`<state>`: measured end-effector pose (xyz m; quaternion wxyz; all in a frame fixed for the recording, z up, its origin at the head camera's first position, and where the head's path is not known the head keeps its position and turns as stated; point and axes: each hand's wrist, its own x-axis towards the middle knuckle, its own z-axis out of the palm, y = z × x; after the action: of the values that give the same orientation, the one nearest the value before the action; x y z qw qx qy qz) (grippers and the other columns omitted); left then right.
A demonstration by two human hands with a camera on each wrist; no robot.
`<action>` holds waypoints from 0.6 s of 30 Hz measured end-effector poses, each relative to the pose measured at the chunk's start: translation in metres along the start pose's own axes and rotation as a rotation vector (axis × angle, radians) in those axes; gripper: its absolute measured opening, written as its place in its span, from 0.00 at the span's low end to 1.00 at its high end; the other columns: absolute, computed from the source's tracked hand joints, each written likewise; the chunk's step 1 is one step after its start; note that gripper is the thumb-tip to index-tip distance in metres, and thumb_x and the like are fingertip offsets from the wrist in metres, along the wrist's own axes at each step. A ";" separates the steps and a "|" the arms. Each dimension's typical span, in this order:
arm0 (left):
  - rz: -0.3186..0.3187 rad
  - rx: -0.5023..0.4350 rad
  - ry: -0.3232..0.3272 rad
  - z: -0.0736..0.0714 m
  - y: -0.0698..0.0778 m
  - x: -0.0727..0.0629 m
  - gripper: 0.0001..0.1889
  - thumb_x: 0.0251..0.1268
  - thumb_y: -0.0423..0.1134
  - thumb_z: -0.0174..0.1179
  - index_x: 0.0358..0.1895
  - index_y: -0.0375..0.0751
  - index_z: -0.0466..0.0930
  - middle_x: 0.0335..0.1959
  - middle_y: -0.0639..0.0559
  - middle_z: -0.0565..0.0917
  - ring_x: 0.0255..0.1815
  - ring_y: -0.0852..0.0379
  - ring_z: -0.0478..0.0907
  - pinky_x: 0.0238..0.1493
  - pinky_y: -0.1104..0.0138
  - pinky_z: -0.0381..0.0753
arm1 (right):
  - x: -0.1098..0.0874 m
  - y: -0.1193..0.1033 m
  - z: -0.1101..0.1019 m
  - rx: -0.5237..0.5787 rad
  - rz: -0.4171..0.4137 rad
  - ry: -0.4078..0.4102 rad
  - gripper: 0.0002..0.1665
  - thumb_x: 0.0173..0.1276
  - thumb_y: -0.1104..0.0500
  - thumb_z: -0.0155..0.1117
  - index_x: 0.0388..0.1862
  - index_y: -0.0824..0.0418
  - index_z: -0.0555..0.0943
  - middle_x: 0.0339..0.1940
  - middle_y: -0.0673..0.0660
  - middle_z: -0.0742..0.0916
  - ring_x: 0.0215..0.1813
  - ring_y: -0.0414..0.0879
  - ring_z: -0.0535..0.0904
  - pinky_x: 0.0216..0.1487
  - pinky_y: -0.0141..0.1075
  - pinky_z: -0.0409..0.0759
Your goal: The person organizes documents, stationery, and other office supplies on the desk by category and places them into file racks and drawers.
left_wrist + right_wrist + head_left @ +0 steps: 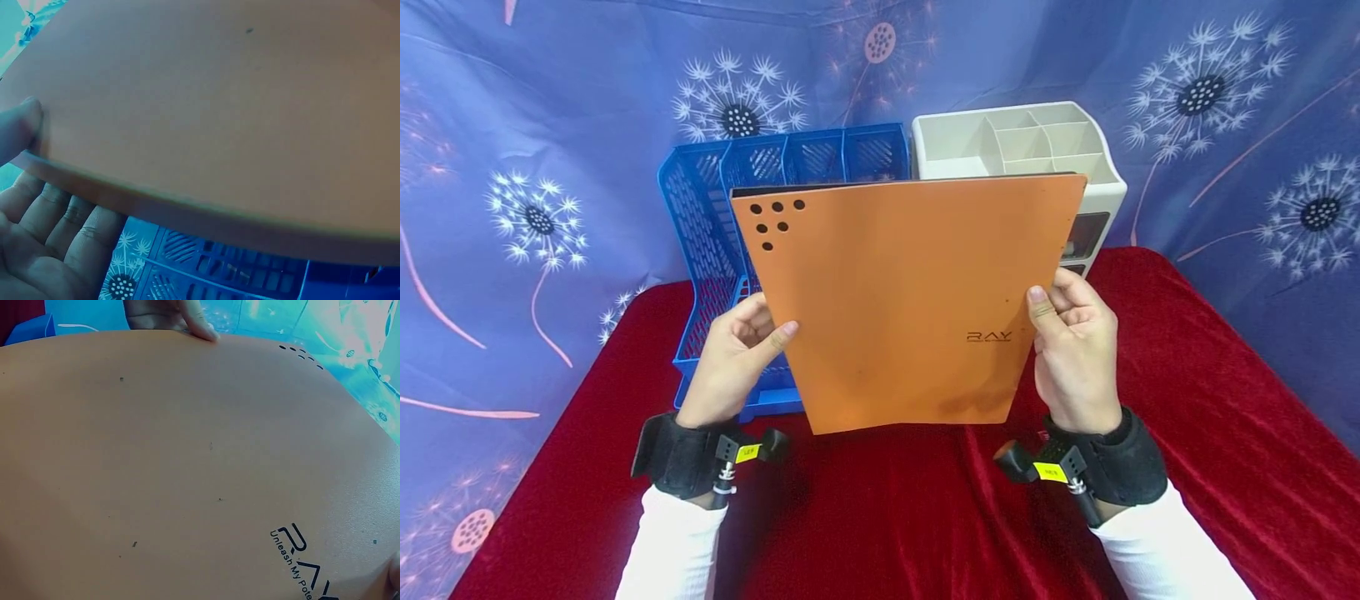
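Note:
An orange folder (902,292) is held up in front of me, tilted, with "RAY" printed at its lower right and dark round holes at its upper left corner. My left hand (730,358) grips its left edge, thumb on the front and fingers behind. On the opposite edge, my right hand (1078,350) pinches it the same way. In the left wrist view the folder's surface (219,125) fills most of the picture, with the left hand's fingers (75,228) under its edge. What lies inside the folder is hidden.
Behind the folder stands a blue file rack (707,225) with several upright slots, partly covered. To its right is a white desk organizer (1097,196) with compartments and dark drawer fronts. Both rest on a red velvet cloth (895,517), before a blue dandelion-print backdrop (602,67).

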<state>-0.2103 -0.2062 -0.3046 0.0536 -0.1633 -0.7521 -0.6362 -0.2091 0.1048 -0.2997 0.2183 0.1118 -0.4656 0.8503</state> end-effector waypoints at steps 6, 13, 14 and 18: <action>0.006 0.020 -0.033 -0.001 0.002 0.001 0.22 0.67 0.33 0.57 0.63 0.37 0.69 0.51 0.55 0.83 0.54 0.57 0.78 0.51 0.66 0.76 | 0.001 -0.002 -0.001 -0.014 -0.012 -0.025 0.12 0.65 0.74 0.55 0.47 0.72 0.78 0.37 0.59 0.86 0.30 0.41 0.78 0.27 0.26 0.72; 0.054 0.000 -0.049 -0.002 0.003 0.004 0.24 0.67 0.31 0.54 0.66 0.41 0.64 0.54 0.54 0.81 0.54 0.57 0.78 0.52 0.67 0.76 | 0.003 -0.002 0.001 -0.079 0.008 -0.047 0.12 0.66 0.73 0.55 0.48 0.70 0.78 0.39 0.58 0.86 0.37 0.43 0.80 0.37 0.30 0.77; 0.060 0.000 -0.057 -0.002 0.003 0.003 0.25 0.68 0.30 0.54 0.67 0.41 0.63 0.54 0.53 0.81 0.55 0.57 0.78 0.51 0.67 0.76 | 0.003 -0.002 0.001 -0.096 0.018 -0.047 0.12 0.66 0.73 0.54 0.48 0.69 0.78 0.39 0.57 0.86 0.38 0.43 0.81 0.38 0.31 0.77; 0.064 0.017 -0.082 -0.002 0.002 0.001 0.25 0.68 0.28 0.51 0.67 0.39 0.61 0.53 0.55 0.81 0.54 0.58 0.78 0.49 0.68 0.77 | 0.001 -0.002 -0.003 -0.151 0.060 -0.076 0.13 0.68 0.71 0.54 0.50 0.68 0.78 0.41 0.55 0.86 0.41 0.43 0.81 0.42 0.32 0.77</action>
<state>-0.2104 -0.2078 -0.3020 0.0443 -0.2127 -0.7534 -0.6207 -0.2090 0.1085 -0.2997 0.1826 0.1131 -0.5396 0.8141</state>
